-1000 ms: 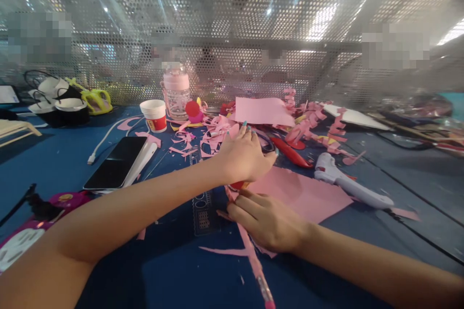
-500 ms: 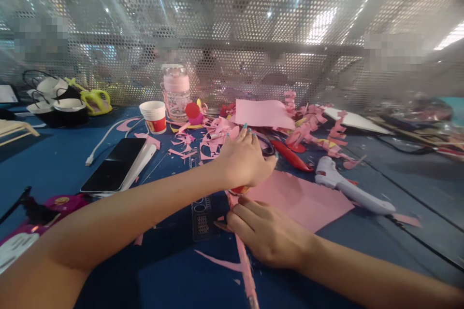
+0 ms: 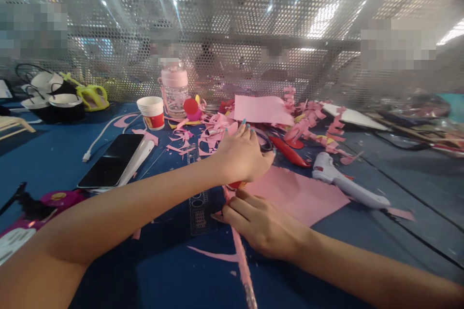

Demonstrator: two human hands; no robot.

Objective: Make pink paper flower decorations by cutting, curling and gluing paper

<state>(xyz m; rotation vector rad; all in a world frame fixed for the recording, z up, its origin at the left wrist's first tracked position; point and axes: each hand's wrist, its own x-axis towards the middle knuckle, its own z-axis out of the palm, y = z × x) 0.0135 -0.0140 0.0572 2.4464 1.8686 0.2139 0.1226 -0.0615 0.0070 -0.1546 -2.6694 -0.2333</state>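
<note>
My left hand [image 3: 242, 158] reaches across, closed over a small tool with a red tip [image 3: 235, 185] and a black loop [image 3: 267, 145]; most of the tool is hidden. It rests at the left edge of a pink paper sheet [image 3: 300, 193] lying on the blue table [image 3: 58, 154]. My right hand [image 3: 264, 226] sits just below it, fingers curled on the sheet's near corner. From there a long pink strip [image 3: 242, 265] runs toward me. A dark stencil ruler [image 3: 200, 207] lies left of both hands.
A white glue gun [image 3: 348, 184] lies right of the sheet, a red tool [image 3: 290, 152] behind it. A phone [image 3: 110, 166], a cable, a paper cup [image 3: 152, 112] and a pink bottle [image 3: 174, 88] stand at left. Pink scraps [image 3: 213, 131] and another sheet [image 3: 261, 109] crowd the perforated wall [image 3: 232, 19].
My right hand has crept slightly left and away from me along the sheet's edge. The left hand stays in place over the tool. The view has shifted a little.
</note>
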